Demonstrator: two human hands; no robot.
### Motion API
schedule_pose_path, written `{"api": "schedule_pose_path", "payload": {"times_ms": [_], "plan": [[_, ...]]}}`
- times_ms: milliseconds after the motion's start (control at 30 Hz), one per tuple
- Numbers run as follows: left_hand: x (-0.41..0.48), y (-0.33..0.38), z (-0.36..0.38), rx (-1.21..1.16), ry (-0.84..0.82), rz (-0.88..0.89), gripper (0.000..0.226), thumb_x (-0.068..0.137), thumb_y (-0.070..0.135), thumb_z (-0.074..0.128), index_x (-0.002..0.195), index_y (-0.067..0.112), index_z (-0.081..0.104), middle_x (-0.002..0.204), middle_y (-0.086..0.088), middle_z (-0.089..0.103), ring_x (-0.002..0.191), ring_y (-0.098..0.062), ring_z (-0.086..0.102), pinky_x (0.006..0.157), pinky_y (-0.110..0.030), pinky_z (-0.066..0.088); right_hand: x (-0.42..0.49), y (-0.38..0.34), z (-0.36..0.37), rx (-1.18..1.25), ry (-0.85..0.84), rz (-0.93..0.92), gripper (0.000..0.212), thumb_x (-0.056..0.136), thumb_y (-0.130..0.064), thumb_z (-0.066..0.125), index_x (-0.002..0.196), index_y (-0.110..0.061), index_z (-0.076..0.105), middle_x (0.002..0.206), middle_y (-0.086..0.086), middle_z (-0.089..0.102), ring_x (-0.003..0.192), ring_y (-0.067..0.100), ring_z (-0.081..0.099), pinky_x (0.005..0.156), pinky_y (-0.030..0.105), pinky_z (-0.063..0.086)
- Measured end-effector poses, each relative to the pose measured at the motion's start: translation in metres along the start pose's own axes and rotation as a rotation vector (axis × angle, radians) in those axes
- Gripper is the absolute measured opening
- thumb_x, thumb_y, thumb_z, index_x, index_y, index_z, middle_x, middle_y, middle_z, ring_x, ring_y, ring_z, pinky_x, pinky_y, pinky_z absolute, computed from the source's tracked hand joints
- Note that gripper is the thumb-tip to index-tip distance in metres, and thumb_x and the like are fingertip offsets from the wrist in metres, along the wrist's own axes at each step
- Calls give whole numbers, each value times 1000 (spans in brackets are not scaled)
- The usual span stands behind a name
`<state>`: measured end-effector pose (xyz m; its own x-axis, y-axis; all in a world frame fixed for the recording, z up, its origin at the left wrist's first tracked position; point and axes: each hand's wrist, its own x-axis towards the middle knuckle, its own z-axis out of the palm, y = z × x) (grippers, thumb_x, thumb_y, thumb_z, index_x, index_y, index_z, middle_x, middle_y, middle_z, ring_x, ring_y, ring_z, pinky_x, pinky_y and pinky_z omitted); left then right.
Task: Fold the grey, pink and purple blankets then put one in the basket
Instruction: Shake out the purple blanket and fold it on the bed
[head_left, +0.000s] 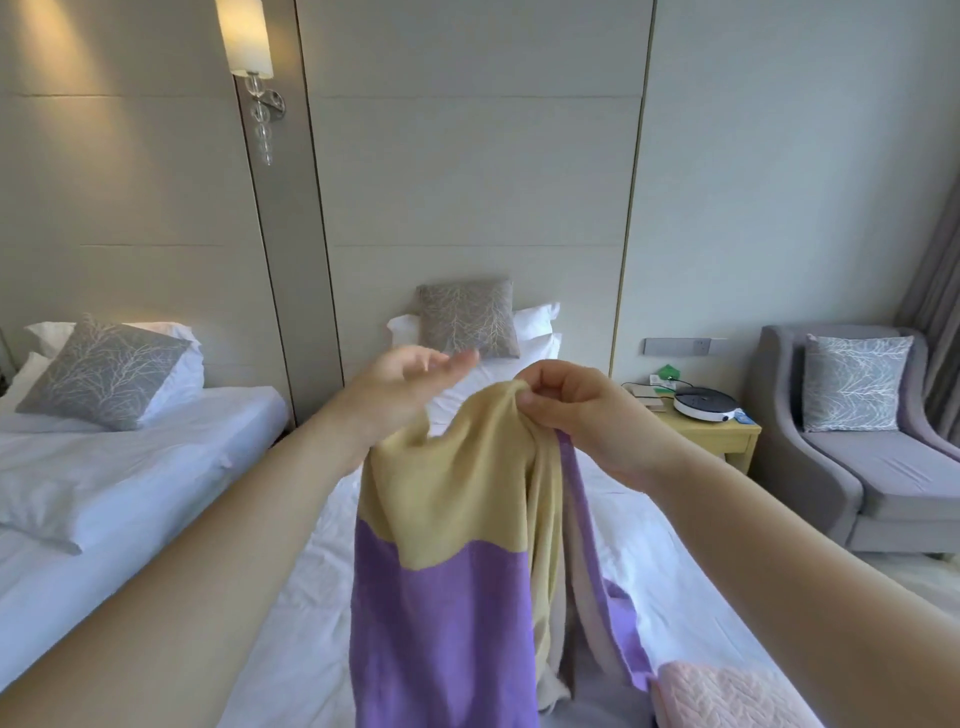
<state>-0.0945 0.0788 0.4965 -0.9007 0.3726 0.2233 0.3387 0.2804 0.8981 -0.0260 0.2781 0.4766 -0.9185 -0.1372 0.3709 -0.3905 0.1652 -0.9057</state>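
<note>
We're up over the bed (291, 597) and the purple blanket (441, 623) is in the air, its yellow band on top and the purple below, hanging in loose folds down to the white sheet. The right hand (576, 410) has it: thumb and curled fingers pinched tight on a bunched bit of the yellow top edge. The left hand (410, 384) sits just beside it, fingers stretched out and apart, gripping nothing that we can see. A yellow corner rises to the heel of that palm, but the hand is blurred and we can't tell if it touches. Down at the lower right the pink blanket (727, 696) lies on the mattress, just beside the hanging purple edge. At the headboard, a grey patterned cushion (467, 322) leans on white pillows.
</note>
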Motion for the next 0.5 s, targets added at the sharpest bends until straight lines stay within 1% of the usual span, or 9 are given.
{"api": "schedule_pose_path", "payload": {"times_ms": [33,67,100,167,233,267,333,400,500], "plan": [[-3,-1,9,80,-129,1,70,49,77,66,104,33,61,91,16,59,79,6,56,68,-17,42,-2,-2,1,-11,-24,-9,11,96,-5,51,90,-7,60,75,0,61,67,10,53,64,19,42],[-4,-3,17,149,-229,20,72,47,77,68,108,39,60,98,17,59,86,8,55,75,-13,43,-4,-3,2,-25,-40,-14,12,96,-6,52,89,-9,61,74,-3,63,65,6,53,61,16,41],[-3,-4,22,190,-304,50,68,49,75,70,107,39,62,99,15,58,88,6,54,80,-13,41,-4,-3,2,-39,-42,-13,12,96,-6,53,88,-10,61,77,-1,64,67,9,53,62,18,41],[2,-3,28,181,-366,102,59,59,66,74,99,22,69,87,5,52,80,-5,50,79,-19,38,-6,0,-3,-44,-7,-4,9,95,-7,55,90,-9,62,85,12,62,79,22,51,70,34,40],[8,1,31,199,-286,165,56,69,52,76,91,2,63,73,-2,39,67,-10,39,62,-17,32,-11,8,-10,-17,52,-15,6,92,-6,58,94,-6,63,89,14,61,81,25,50,72,38,41],[9,3,33,223,-226,199,50,74,45,76,90,0,61,72,-3,35,65,-12,35,59,-19,29,-15,13,-11,6,79,-31,8,91,-3,59,95,-8,63,91,10,62,82,23,53,72,34,44],[11,10,38,225,-144,248,31,79,32,75,89,5,64,74,-5,37,67,-14,36,63,-27,29,-24,30,-8,42,143,-61,24,87,8,59,96,-14,59,93,-1,61,82,16,56,72,23,47],[12,18,42,173,-91,296,17,82,22,72,89,8,65,77,-8,44,71,-16,41,67,-29,33,-32,50,-2,2,209,-52,33,84,14,57,92,-17,54,88,-13,58,79,11,55,68,19,45],[16,26,40,130,4,363,8,84,16,70,89,12,65,81,-8,55,76,-11,48,73,-25,38,-40,74,1,-241,301,-15,33,82,12,57,80,-21,54,78,-21,59,73,1,55,67,12,43]]}}
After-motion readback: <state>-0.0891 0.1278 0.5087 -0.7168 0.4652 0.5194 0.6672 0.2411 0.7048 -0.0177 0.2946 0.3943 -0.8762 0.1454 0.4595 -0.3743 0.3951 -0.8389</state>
